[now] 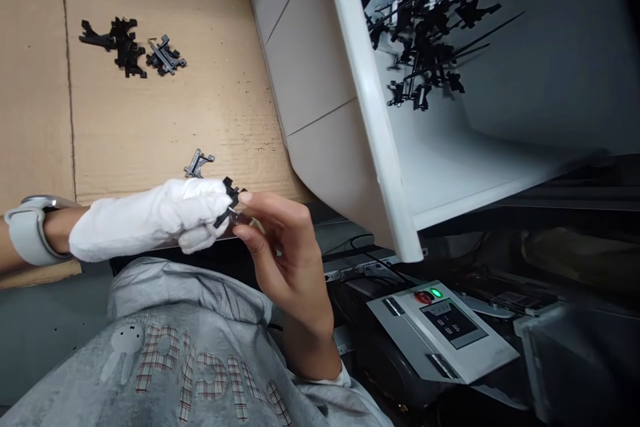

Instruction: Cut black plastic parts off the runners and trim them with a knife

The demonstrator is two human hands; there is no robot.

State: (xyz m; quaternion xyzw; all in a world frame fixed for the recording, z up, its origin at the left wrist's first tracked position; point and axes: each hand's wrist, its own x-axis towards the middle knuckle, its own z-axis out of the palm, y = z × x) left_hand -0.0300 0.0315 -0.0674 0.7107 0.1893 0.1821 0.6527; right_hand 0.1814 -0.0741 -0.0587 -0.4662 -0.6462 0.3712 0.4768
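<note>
My left hand (170, 217), in a white glove, pinches a small black plastic part (232, 193) with notched ends near the table's front edge. The glove covers much of the part. My bare right hand (285, 250) meets it from the right, with the index fingertip at the part's edge and the thumb just below. A tiny piece shows between those two fingertips, too small to name. Just beyond the glove lies a similar dark plastic part (199, 163) on the cardboard-covered table (150, 113).
Farther back on the cardboard sits a small group of black plastic parts (129, 47). A large white bin (380, 133) stands to the right, holding a heap of black plastic parts (430, 33). Below it is a control box (445, 330) with a lit green button and a red knob.
</note>
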